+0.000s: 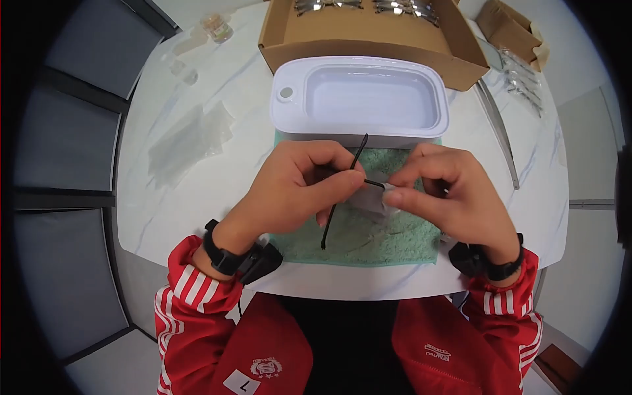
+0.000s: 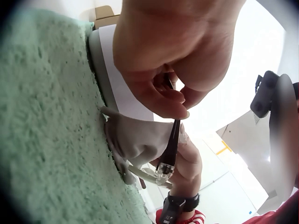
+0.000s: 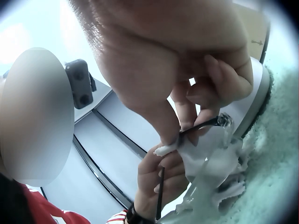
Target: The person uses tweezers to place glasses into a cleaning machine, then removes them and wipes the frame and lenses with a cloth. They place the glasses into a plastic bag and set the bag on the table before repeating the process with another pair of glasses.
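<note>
My left hand (image 1: 306,187) grips a pair of eyeglasses by their thin black temples (image 1: 328,227), over a green towel (image 1: 395,247). One temple slants past the fingers, its curved tip toward me. Another dark stretch runs across to my right hand (image 1: 454,187), whose thumb and fingers pinch a thin grey-white cloth (image 1: 372,203) against it. In the left wrist view, a clear hinge end (image 2: 164,171) shows at the end of a temple, beside the hanging cloth (image 2: 140,137). Cloth and fingers hide much of the eyeglasses.
Right behind the hands stands a white basin (image 1: 283,122) at the towel's far edge. A cardboard box (image 1: 368,39) holding more eyeglasses is beyond it. Clear plastic sleeves (image 1: 187,145) lie on the left, wrapped pieces (image 1: 523,85) at the right, near a metal strip (image 1: 498,131).
</note>
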Available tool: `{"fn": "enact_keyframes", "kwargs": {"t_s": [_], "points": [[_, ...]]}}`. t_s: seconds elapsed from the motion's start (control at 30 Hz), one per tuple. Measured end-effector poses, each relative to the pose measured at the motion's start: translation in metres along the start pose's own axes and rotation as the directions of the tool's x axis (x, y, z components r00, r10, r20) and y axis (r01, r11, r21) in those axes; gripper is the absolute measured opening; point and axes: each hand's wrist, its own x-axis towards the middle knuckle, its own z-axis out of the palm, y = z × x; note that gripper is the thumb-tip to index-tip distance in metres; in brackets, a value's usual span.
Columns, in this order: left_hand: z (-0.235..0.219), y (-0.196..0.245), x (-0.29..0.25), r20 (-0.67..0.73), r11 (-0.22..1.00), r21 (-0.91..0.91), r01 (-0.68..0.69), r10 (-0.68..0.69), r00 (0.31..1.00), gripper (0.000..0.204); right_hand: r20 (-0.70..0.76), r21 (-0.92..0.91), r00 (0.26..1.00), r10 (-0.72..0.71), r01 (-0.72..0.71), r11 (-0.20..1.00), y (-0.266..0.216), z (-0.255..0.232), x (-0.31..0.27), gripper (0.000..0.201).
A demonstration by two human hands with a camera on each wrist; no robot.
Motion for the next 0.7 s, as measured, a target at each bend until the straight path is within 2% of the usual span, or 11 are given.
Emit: {"fn": "enact_keyframes", "kwargs": {"t_s": [0.03, 0.1, 0.2, 0.27, 0.33, 0.37, 0.43, 0.6, 0.67, 0.7], "points": [[0.001, -0.001, -0.001, -0.009, 1.0, 0.002, -0.008, 0.008, 1.0, 0.011, 0.035, 0.014, 0.999, -0.024, 0.024, 1.0, 0.002, -0.001, -0.001, 0.01], [0.0, 0.001, -0.003, -0.015, 1.0, 0.006, 0.013, -0.013, 1.0, 0.01, 0.061, 0.043, 0.998, 0.032, -0.034, 0.998, -0.001, -0.003, 0.0, 0.008], [0.0, -0.003, -0.003, 0.009, 0.999, 0.035, 0.026, -0.027, 1.0, 0.008, 0.085, 0.055, 0.996, 0.007, -0.011, 0.998, 0.0, 0.003, 0.004, 0.008], [0.001, -0.007, -0.001, 0.039, 0.998, 0.056, 0.027, -0.03, 0.999, 0.008, 0.084, 0.033, 0.993, -0.087, 0.085, 0.996, 0.0, 0.008, 0.004, 0.012], [0.0, -0.017, 0.002, 0.143, 0.944, 0.238, -0.227, 0.197, 0.97, 0.005, 0.089, 0.028, 0.992, -0.087, 0.084, 0.996, 0.004, 0.008, 0.004, 0.013], [0.001, -0.017, 0.001, 0.147, 0.947, 0.233, -0.22, 0.189, 0.971, 0.005, 0.094, 0.02, 0.991, -0.095, 0.093, 0.995, 0.004, 0.009, 0.004, 0.014], [0.004, -0.01, -0.002, 0.07, 0.991, 0.117, -0.065, 0.057, 0.996, 0.003, 0.067, -0.007, 0.994, -0.085, 0.086, 0.996, 0.003, 0.009, 0.002, 0.016], [0.009, -0.012, -0.001, 0.049, 0.986, 0.136, -0.1, 0.094, 0.994, 0.002, -0.001, -0.063, 0.991, -0.13, 0.13, 0.99, 0.006, 0.009, 0.001, 0.019], [0.012, -0.013, 0.001, 0.049, 0.984, 0.147, -0.106, 0.099, 0.994, 0.001, -0.038, -0.104, 0.966, -0.257, 0.252, 0.962, 0.014, 0.013, 0.002, 0.017], [0.013, -0.013, 0.002, 0.03, 0.987, 0.129, -0.098, 0.094, 0.995, 0.001, -0.04, -0.098, 0.967, -0.251, 0.246, 0.964, 0.015, 0.013, 0.002, 0.017]]}}
